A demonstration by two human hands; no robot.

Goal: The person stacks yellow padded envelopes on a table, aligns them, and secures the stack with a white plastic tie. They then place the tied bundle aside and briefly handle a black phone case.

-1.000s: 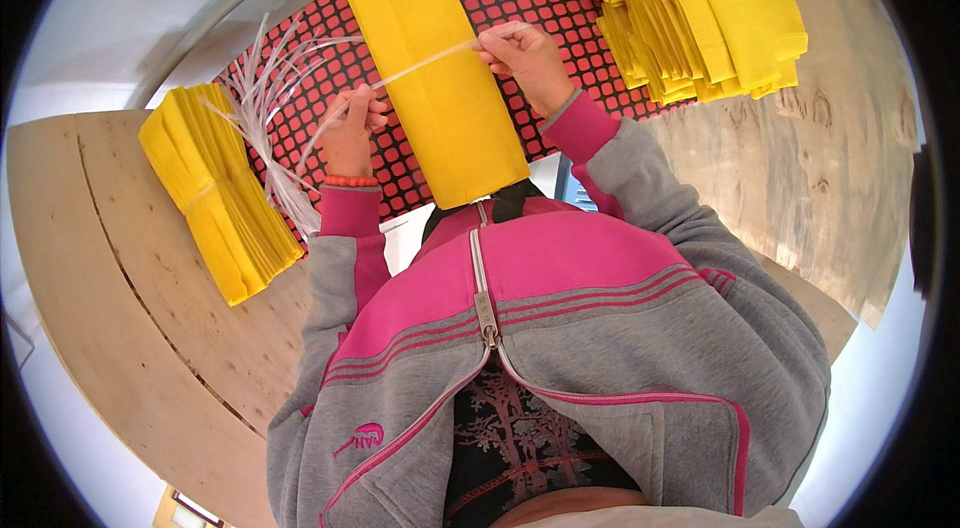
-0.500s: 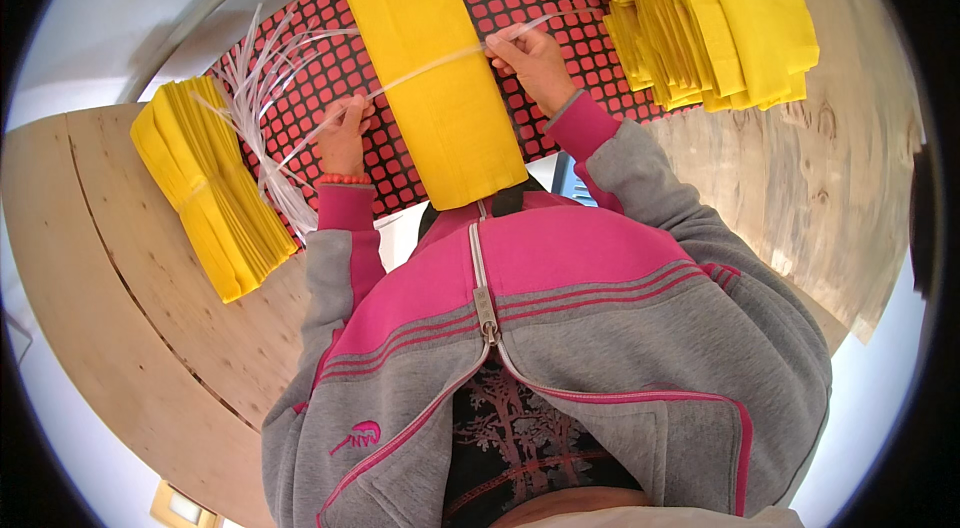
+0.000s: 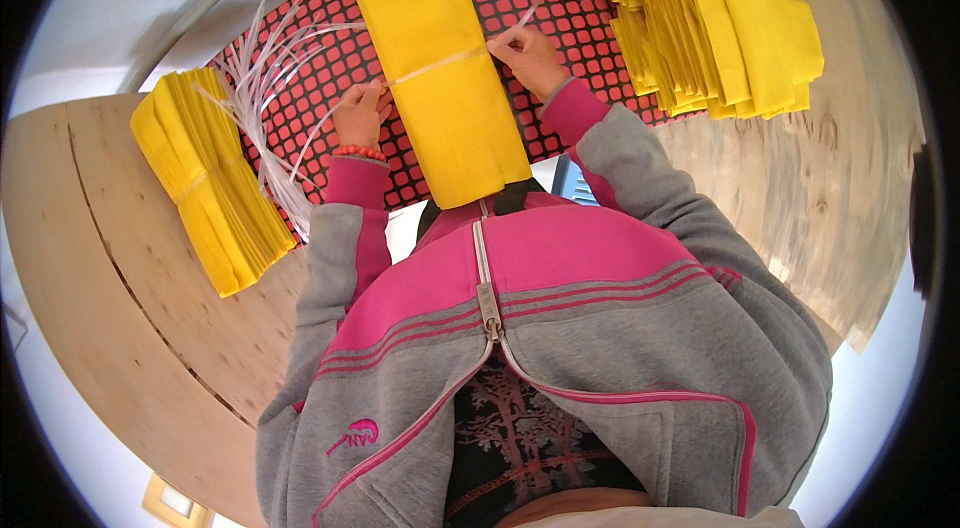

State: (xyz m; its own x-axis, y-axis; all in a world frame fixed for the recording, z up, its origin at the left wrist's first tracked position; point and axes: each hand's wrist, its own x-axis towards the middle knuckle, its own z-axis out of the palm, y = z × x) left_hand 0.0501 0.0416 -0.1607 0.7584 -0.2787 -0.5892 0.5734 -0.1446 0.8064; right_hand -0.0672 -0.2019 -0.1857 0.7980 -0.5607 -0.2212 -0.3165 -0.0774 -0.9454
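A long yellow folded bundle [image 3: 450, 133], cloth-like, lies lengthwise in front of me. Across its middle runs a thin whitish plastic strip [image 3: 437, 66], flat against the yellow top. My left hand [image 3: 361, 116], with a red bead bracelet at the wrist, pinches the strip at the bundle's left edge; its loose end curves down beside the wrist. At the right edge my right hand [image 3: 530, 61] pinches the other side between thumb and finger, and a tail sticks up beyond it. The bundle's underside is hidden.
A red-and-black patterned cloth [image 3: 400, 171] lies beneath the bundle. To its left are loose whitish strips [image 3: 262, 93] and another yellow bundle [image 3: 200, 160] with a band round it. Several yellow stacks [image 3: 720, 28] are at the far right, on the wooden tabletop [image 3: 800, 153].
The strip has gone from slightly raised and slanted to flat across the bundle. My left hand has moved right, up to the bundle's edge. The right-hand tail now points more upward.
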